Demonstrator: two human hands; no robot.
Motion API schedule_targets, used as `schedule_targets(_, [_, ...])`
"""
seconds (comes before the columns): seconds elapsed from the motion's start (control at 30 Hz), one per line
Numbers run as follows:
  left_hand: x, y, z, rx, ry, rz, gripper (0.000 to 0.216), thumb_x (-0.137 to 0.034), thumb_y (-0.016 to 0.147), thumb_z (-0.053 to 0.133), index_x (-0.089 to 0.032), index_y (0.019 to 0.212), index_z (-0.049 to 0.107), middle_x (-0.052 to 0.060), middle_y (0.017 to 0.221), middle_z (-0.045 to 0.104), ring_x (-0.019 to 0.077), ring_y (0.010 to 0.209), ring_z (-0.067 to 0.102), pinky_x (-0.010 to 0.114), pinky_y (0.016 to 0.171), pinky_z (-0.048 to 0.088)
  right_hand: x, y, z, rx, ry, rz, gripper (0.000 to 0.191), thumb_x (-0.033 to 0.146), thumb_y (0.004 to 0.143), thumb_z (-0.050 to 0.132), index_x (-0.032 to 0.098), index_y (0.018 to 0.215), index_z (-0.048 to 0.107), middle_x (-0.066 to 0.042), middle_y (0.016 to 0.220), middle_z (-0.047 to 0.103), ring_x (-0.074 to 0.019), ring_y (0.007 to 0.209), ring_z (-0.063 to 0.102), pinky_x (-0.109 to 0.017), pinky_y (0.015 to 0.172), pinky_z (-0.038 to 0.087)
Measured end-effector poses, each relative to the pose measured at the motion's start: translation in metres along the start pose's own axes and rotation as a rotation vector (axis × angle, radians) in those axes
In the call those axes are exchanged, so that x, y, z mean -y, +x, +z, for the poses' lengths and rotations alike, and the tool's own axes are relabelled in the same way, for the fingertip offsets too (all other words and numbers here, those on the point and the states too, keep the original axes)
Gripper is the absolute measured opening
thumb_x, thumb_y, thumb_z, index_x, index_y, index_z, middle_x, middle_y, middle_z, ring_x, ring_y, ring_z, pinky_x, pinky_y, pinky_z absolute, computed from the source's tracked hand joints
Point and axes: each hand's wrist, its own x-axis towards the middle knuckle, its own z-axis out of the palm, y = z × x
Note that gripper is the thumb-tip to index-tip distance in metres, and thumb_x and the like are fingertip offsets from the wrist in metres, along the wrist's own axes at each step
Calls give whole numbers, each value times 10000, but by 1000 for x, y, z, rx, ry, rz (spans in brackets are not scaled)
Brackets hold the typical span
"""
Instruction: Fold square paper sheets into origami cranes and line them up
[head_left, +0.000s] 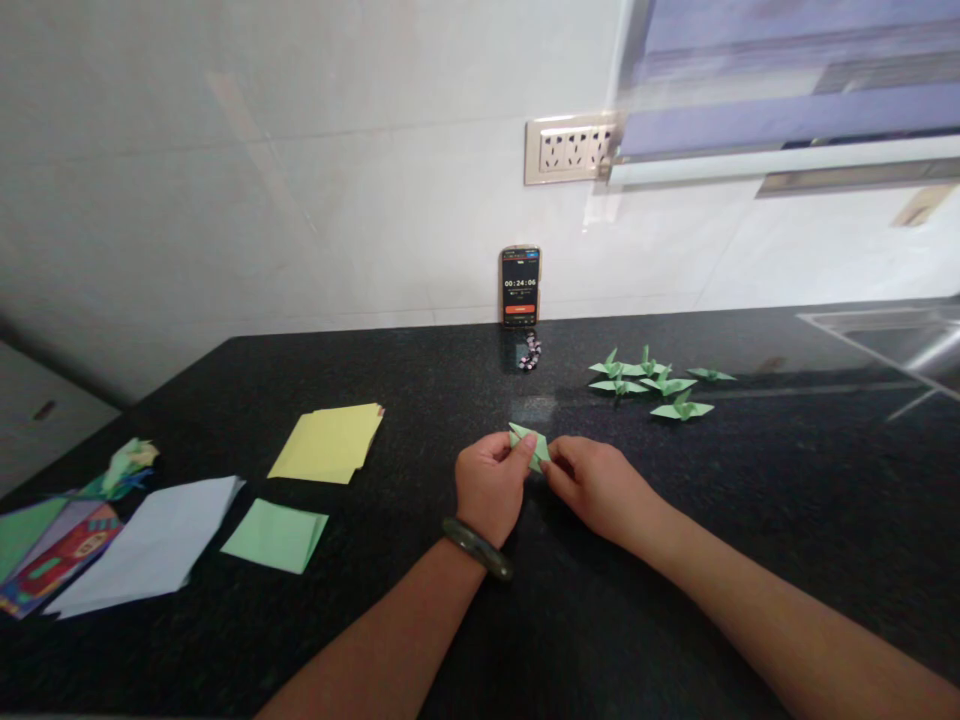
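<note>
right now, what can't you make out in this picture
Folded green paper: head view, partly covered by the left hand.
Small text on the phone: head view, too small to read.
Red patterned packet: head view, cut off by the picture's left edge.
Clustered green paper cranes: head view, nearer ones partly hide those behind.

A small piece of pale green paper (541, 452) is sitting between the left hand (489, 482) and the right hand (589, 485), folded into a compact, angular form. It is slanting, one sharp corner pointing up and to the left, its lower end meeting the right hand. From where I'm standing, the left hand is hiding part of it.
</note>
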Motion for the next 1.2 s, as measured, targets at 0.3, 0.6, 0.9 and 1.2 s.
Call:
schedule_targets(0.3, [-2, 0, 0, -10, -12, -4, 262, -400, 695, 612, -149, 683, 686, 8, 582, 625, 121, 517, 545, 210, 483, 417, 2, -2, 1, -42, 41, 65, 125, 205, 797, 443, 182, 706, 527, -32, 676, 593, -135, 610, 526, -230, 565, 320])
schedule_targets(0.6, [-5, 0, 0, -24, -81, -42, 250, -386, 691, 620, -145, 710, 685, 11, 614, 641, 124, 553, 569, 217, 517, 452, -1, 0, 11, -40, 274, 81, 203, 242, 815, 404, 186, 630, 464, 6, 577, 518, -115, 540, 468, -220, 499, 286])
schedule_targets(0.9, [-4, -1, 1, -51, -81, -40, 251, -389, 682, 629, -149, 717, 690, 5, 619, 649, 129, 559, 583, 217, 523, 461, -2, -1, 9, -12, 361, 141, 161, 166, 747, 382, 188, 619, 477, 12, 535, 527, -104, 493, 476, -210, 480, 309])
schedule_targets(1.2, [-6, 3, 0, -95, -181, -103, 260, -393, 676, 642, -136, 706, 668, 6, 614, 631, 130, 571, 584, 223, 526, 467, -1, 5, -3, 103, 846, 398, 168, 192, 750, 385, 161, 686, 537, 0, 578, 553, -84, 448, 483, -174, 390, 355])
